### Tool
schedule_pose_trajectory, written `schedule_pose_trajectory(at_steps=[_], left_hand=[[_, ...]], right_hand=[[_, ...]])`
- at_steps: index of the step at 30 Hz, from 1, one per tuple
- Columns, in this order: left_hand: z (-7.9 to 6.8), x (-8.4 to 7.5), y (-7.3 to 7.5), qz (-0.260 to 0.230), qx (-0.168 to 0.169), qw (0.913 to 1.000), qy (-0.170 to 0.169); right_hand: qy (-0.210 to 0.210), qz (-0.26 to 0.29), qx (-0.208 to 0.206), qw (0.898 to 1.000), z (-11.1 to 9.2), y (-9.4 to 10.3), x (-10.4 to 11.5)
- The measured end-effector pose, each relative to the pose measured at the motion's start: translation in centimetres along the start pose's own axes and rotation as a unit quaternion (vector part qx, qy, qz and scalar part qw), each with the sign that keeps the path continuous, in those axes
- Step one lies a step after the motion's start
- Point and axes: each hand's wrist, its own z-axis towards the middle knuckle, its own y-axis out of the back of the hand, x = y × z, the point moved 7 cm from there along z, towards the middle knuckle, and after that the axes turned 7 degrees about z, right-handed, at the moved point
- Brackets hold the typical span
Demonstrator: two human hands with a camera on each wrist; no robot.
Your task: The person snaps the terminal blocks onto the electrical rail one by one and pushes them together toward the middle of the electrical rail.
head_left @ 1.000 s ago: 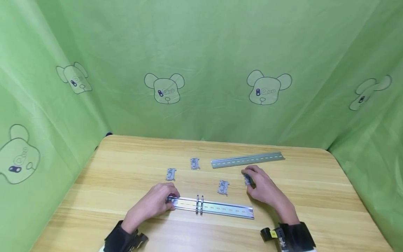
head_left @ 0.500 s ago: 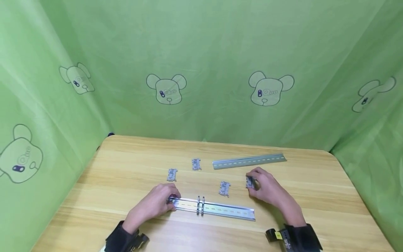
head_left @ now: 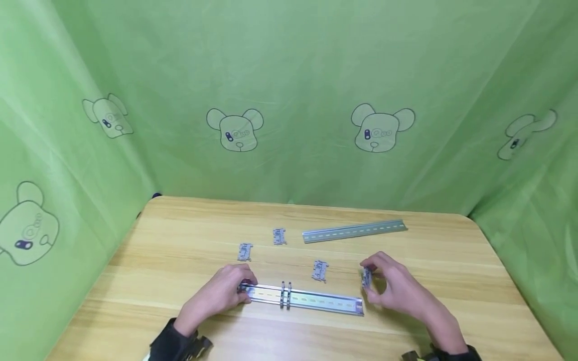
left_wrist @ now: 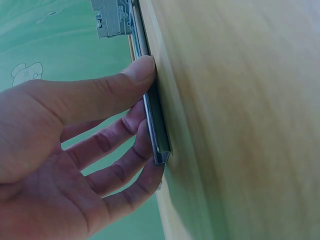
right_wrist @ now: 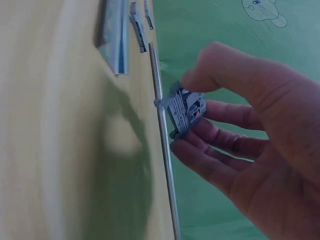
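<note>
From the left hand (head_left: pixel 221 290), whose thumb and fingers grip its end, a slotted metal rail (head_left: pixel 325 302) stretches rightward on a wooden table (head_left: pixel 275 338), two narrow grey blocks (head_left: pixel 282 295) standing across it. Well apart, the right hand (head_left: pixel 399 290) pinches another grey block (right_wrist: pixel 184 111). Three loose pieces (head_left: pixel 319 270) and a second rail (head_left: pixel 354 231) lie between and beyond the hands.

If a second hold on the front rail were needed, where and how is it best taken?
Probably the right end of the front rail, from the right and slightly above, pinching across both long edges. The rail is long and narrow, that end is bare, two blocks stand across it nearer the middle, and the left grip holds the other end.
</note>
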Motion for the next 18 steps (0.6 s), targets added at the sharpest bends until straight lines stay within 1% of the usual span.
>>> schedule_pose_trajectory(at_steps=[4,7,8,11,18], left_hand=[[0.0,0.0,-0.1,0.007,-0.002,1.0000,-0.002],[-0.1,0.0,-0.1,0.011,-0.007,0.9999,-0.004],[-0.1,0.0,-0.1,0.011,-0.008,0.9999,-0.004],[-0.1,0.0,-0.1,0.011,-0.007,0.9999,-0.002],[-0.1,-0.1,-0.2,0.006,0.001,1.0000,0.001]], right_hand=[[-0.026,0.061,0.023,0.998,-1.0,-0.7,-0.1],[-0.050,0.095,0.050,0.993,-1.6,-1.2,-0.3],[-0.054,0.099,0.059,0.992,-1.7,-1.3,-0.3],[-0.059,0.118,0.083,0.988,-2.1,-1.6,-0.3],[-0.060,0.203,0.121,0.970,-2.8,-2.1,0.1]])
